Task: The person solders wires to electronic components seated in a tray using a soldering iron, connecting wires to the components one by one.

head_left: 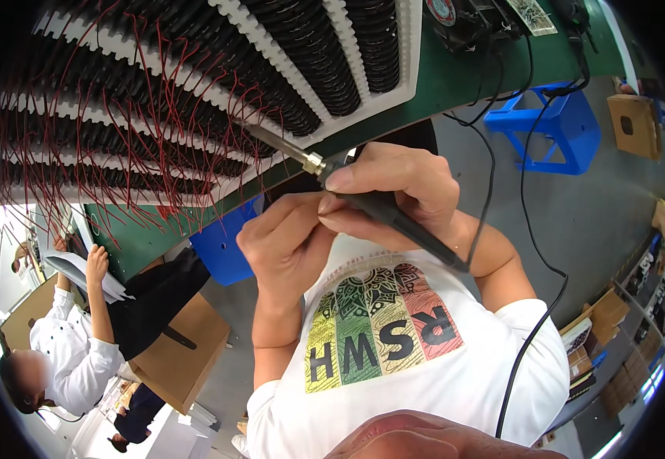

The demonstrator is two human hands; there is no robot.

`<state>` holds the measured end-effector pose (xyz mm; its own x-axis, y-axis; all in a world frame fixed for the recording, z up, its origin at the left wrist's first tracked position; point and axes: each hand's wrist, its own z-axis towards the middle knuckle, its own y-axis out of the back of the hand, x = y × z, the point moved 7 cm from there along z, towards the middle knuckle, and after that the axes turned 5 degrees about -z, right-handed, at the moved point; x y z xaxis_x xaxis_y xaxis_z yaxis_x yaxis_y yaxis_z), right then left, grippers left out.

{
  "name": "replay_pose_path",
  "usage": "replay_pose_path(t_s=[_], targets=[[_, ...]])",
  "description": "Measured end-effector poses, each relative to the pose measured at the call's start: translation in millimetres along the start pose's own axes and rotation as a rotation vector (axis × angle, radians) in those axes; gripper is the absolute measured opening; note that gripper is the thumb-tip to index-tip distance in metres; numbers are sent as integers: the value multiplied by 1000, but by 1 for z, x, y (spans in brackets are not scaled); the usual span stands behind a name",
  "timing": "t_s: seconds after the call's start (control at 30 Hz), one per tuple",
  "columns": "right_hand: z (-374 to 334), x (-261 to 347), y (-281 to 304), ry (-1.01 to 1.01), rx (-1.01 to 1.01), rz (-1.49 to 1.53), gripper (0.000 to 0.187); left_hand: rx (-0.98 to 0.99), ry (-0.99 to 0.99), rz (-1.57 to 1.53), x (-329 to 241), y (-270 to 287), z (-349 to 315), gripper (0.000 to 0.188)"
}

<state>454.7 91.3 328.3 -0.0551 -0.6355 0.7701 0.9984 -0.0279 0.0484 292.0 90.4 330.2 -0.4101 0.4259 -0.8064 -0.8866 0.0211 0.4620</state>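
My right hand (409,187) is wrapped round the black handle of a soldering iron (390,210). Beyond a brass-coloured nut, its metal barrel slants up and left toward a white tray (313,138). Close beside it, my left hand (290,245) is closed in a pinch, its fingertips next to the right hand's. Whatever lies between those fingertips is too small or too hidden to name. Rows of black ring-shaped parts (294,57) fill the tray, and many thin red wires (141,130) stick out from the parts on its left side.
The tray rests on a green table (440,92). A black fan (462,23) stands at the far right, and a black cable (528,199) hangs down past my right arm. Blue stools (554,126) flank the table. On the left a person (72,344) sits holding papers.
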Motion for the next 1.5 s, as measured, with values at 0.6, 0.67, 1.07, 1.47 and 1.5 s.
replay_pose_path(t_s=[0.6,0.67,1.07,1.47,1.5], targets=[[-5,-8,10,12,-138,-24,41,-343,205,-614,37,-20,-7,7],[-4,-5,19,-1,-118,-120,36,-322,237,-437,51,-14,7,9],[6,-9,15,-251,-66,-220,19,-322,202,-192,73,-6,24,8],[7,-15,11,-280,-47,-217,19,-345,182,-185,76,-9,19,10],[8,-16,11,-286,-45,-212,19,-345,185,-187,76,-9,19,10]])
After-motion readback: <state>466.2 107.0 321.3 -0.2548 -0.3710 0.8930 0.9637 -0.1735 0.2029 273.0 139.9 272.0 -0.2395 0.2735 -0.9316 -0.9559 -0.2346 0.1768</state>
